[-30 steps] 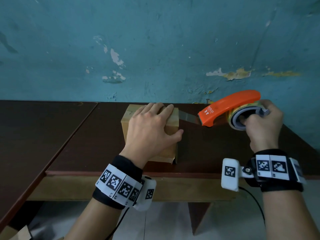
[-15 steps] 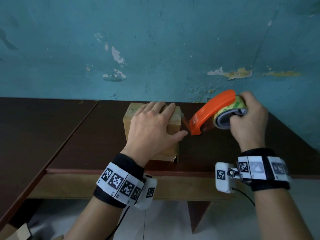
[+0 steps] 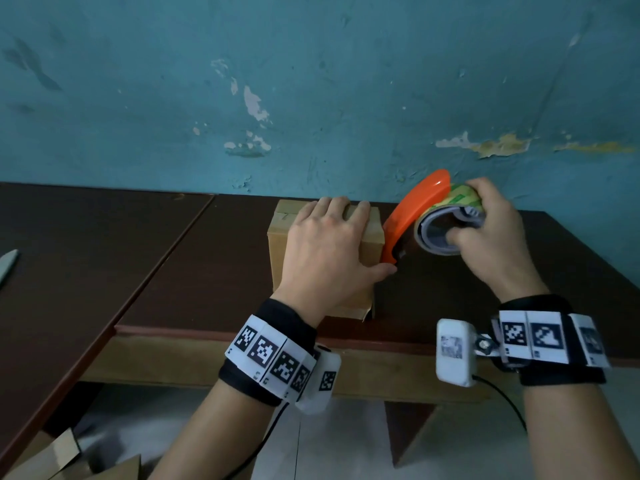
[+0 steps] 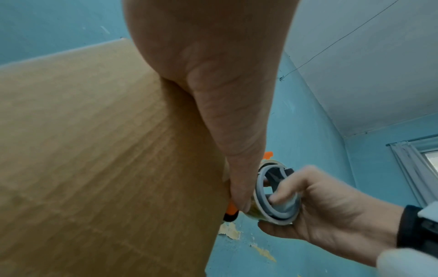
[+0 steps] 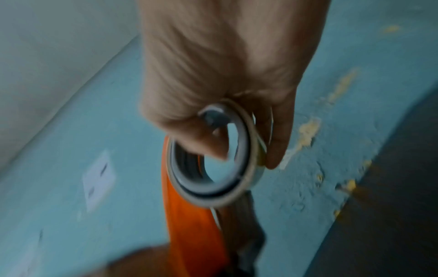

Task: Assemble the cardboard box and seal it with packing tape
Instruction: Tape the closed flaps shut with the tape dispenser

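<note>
A small brown cardboard box (image 3: 277, 237) stands on the dark wooden table (image 3: 194, 271) near its front edge. My left hand (image 3: 329, 244) lies flat on the box top, fingers straight, thumb down its right side; in the left wrist view the palm (image 4: 213, 75) rests on the box (image 4: 94, 150). My right hand (image 3: 491, 237) grips an orange tape dispenser (image 3: 415, 206) with its roll of tape (image 3: 446, 223), fingers hooked through the core. The dispenser's nose presses against the box's right side by my left thumb. The right wrist view, blurred, shows the dispenser (image 5: 189, 215) and roll (image 5: 213, 168).
A peeling blue wall (image 3: 311, 98) rises right behind the table. A second dark table (image 3: 69, 254) joins on the left, with a pale flat object (image 3: 7, 268) at its far left edge. Loose cardboard pieces (image 3: 69, 459) lie on the floor below.
My right hand has swung the dispenser left and tipped its nose down onto the box's right side, closing the stretch of tape that was drawn out. The left hand stays on the box.
</note>
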{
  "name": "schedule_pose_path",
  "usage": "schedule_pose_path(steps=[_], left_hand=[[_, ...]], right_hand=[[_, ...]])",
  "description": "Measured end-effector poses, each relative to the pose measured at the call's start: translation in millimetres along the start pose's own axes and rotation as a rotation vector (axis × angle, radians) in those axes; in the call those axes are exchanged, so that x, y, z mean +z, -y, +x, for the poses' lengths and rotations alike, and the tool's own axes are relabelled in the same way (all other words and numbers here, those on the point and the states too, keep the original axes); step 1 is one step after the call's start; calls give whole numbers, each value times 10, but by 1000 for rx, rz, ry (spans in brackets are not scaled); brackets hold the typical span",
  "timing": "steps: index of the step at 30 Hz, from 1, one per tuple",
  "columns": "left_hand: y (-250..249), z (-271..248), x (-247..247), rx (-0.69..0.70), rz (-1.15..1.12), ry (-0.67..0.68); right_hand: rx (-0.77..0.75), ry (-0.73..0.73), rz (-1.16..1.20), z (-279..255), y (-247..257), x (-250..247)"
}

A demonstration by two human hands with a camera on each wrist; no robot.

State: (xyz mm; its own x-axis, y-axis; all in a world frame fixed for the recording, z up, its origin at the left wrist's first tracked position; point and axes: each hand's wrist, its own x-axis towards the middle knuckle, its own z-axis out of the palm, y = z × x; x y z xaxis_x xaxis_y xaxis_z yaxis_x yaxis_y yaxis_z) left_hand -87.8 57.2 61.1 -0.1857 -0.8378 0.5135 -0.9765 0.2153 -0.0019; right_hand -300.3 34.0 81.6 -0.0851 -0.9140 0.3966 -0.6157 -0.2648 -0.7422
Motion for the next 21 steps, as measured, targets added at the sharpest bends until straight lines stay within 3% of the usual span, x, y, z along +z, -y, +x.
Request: schedule_pose_path(steps=[3, 5, 11, 21], left_hand=[[-2, 2, 10, 0, -2, -6], [-5, 2, 14, -5, 0, -8], [-15, 1, 15, -11, -10, -23], [-4, 3, 27, 9, -10, -35]], right_hand=[[0, 129, 413, -2, -26, -83], [19, 124, 508, 2, -14, -73], [74, -177, 591, -12, 119, 193], [-88, -363, 35, -13, 464, 384]])
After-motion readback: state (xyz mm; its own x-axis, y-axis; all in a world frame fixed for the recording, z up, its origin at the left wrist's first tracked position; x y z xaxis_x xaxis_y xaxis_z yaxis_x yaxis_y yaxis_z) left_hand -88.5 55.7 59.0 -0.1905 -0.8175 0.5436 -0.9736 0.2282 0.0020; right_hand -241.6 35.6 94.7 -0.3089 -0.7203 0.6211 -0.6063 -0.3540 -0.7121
